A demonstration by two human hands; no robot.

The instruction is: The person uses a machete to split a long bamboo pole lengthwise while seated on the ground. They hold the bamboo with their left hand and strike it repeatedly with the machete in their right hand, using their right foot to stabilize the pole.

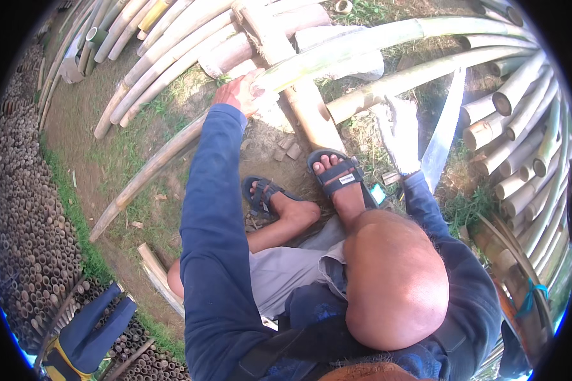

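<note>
My bare left hand is closed at the near end of a thick, pale green bamboo pole. That pole runs off to the upper right, across a log lying crosswise. On my right hand is a white glove, bleached by sunlight, so its fingers do not show clearly. Close beside the glove a long, tapering saw blade slants upward; its handle is hidden, and whether I grip it cannot be made out. A second bamboo pole passes just beyond the glove.
Bamboo poles lie stacked at the right and upper left. Cut bamboo ends fill the far left. A single pole slants over the grass. My sandalled foot is against the log. A person in blue trousers is lower left.
</note>
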